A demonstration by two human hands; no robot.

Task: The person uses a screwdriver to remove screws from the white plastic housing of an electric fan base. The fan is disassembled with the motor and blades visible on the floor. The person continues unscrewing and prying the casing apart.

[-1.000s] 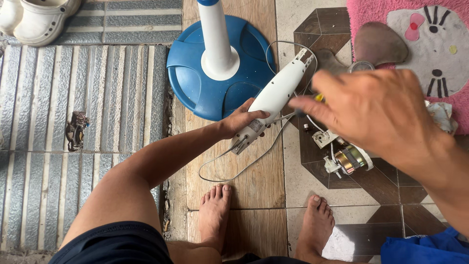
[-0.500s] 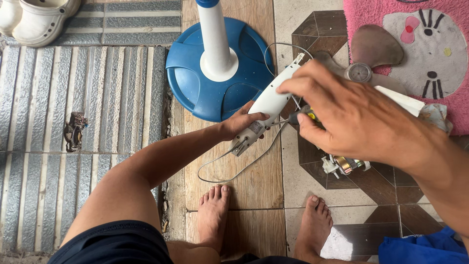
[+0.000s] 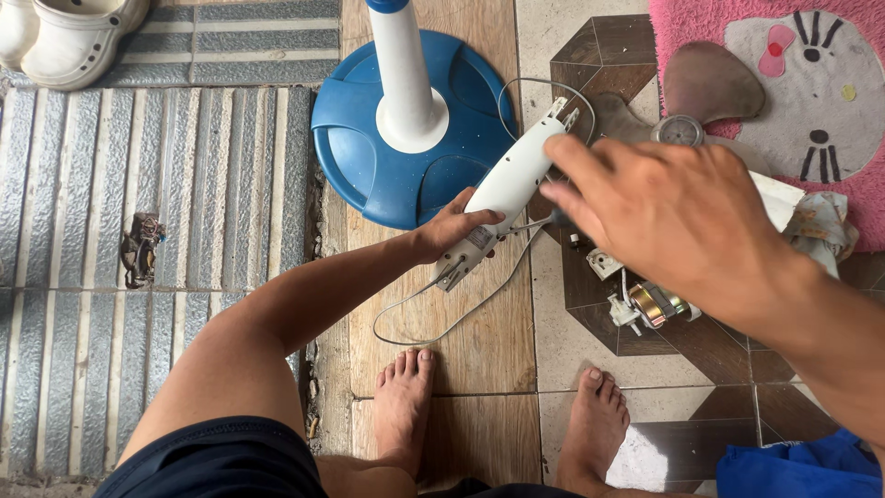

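My left hand [image 3: 447, 231] grips the lower end of a long white plastic fan housing [image 3: 510, 184] with thin white wires [image 3: 433, 327] trailing from it. My right hand [image 3: 668, 217] hovers just right of the housing, fingers curled around a screwdriver [image 3: 557, 219] whose dark shaft end shows by my fingertips. Its handle is hidden in my palm. A small fan motor with copper winding [image 3: 656, 304] lies on the tiles below my right hand.
A blue round fan base [image 3: 359, 148] with a white pole [image 3: 404, 74] stands ahead. A brown fan blade [image 3: 714, 88] rests on a pink mat [image 3: 848, 184]. White clogs [image 3: 64, 37] sit far left. My bare feet [image 3: 406, 397] are below; blue cloth [image 3: 793, 466] lies at right.
My right hand has shifted slightly right and down along the housing, and the screwdriver's yellow handle is now hidden. The left hand and housing stay put.
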